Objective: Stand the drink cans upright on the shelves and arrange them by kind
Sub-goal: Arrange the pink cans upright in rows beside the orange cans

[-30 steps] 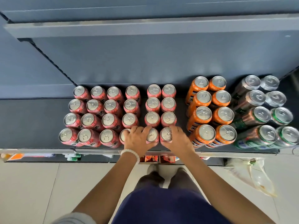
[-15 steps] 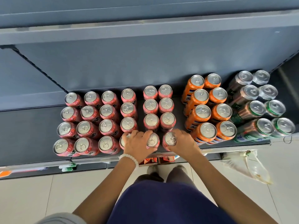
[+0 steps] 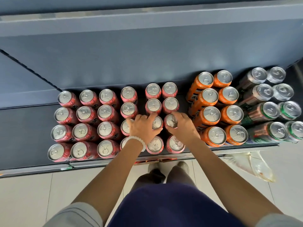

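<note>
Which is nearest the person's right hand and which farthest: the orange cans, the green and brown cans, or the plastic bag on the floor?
From the right hand:
1. Orange cans, on the shelf right beside it.
2. Green and brown cans, farther right along the shelf.
3. Plastic bag, on the floor below the shelf's right end, about as far; the last two are too close to call.
</note>
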